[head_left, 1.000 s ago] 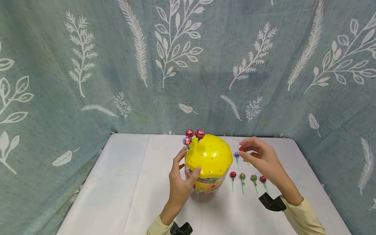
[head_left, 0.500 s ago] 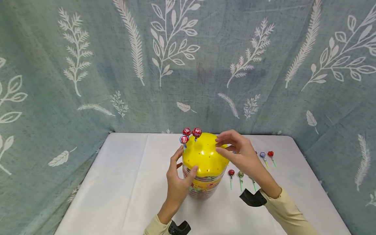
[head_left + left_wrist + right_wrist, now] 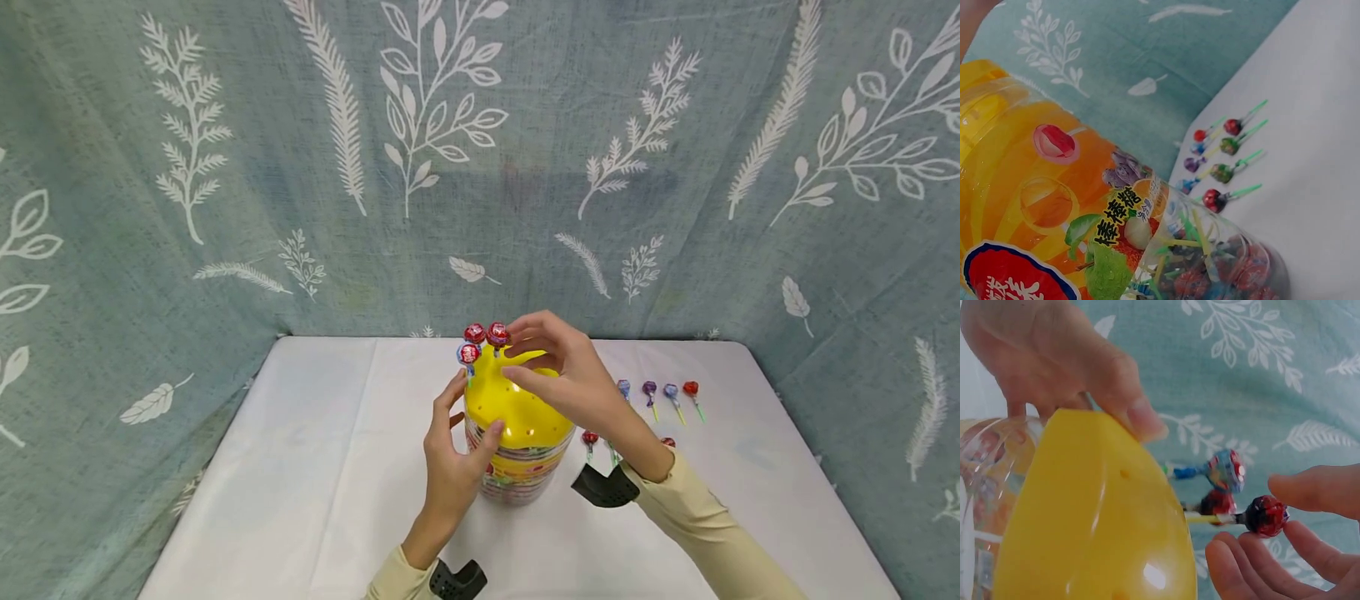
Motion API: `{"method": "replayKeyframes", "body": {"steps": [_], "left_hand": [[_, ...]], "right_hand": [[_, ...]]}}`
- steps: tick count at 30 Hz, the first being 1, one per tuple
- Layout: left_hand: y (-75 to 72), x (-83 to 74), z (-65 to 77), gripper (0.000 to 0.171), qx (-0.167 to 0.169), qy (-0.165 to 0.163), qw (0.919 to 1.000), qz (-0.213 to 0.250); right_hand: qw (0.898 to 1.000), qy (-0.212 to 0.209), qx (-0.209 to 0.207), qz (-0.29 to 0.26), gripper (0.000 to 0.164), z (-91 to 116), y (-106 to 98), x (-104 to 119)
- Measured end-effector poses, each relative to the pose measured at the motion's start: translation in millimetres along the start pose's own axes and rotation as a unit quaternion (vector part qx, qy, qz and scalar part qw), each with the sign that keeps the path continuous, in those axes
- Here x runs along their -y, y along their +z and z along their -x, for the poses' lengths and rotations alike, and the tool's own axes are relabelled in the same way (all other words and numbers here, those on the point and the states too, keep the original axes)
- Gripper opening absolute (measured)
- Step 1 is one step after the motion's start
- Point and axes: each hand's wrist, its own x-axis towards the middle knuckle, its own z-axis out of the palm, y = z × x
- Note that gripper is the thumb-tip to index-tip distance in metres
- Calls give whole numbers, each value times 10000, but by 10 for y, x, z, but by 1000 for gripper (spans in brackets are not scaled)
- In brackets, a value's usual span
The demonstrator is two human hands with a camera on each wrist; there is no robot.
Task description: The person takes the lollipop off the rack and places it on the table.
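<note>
A clear plastic lollipop jar with a printed label stands on the white table, topped by a domed yellow lid with small holes. My left hand grips the jar near the lid, thumb in front and fingers at the left side. Three lollipops are stuck upright in the lid's far left part. Around the red one nearest the right, a lollipop on a yellow stick, the fingers of my right hand are spread. Thumb and fingertips lie close about its ball; whether they touch it I cannot tell.
Several wrapped lollipops lie in two rows right of the jar, among them an orange-red lollipop and a purple lollipop; my right forearm partly covers the front row. More sweets fill the jar's bottom. A leaf-patterned curtain hangs behind the table.
My right hand has moved left from the lollipops on the table, across the lid, to the red lollipop stuck in it. My left hand has kept its grip on the jar.
</note>
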Motion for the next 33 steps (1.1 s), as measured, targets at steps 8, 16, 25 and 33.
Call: {"method": "replayKeyframes", "body": {"steps": [8,16,25,33], "left_hand": [[-26,-8,0,59,-8,-25,10000,13],[-28,-6,0,59,1,-11,10000,62],[-30,-3,-3,58,2,-82,9999,69],[-23,-11,-5,58,-20,-45,10000,83]], "right_hand": [[9996,-80,-222,138,39,-118,188,-3],[9973,-303,-598,302,32,-167,273,12],[9921,-755,-1005,27,35,-171,178,-18],[9882,-816,-1297,64,36,-85,48,133]]}}
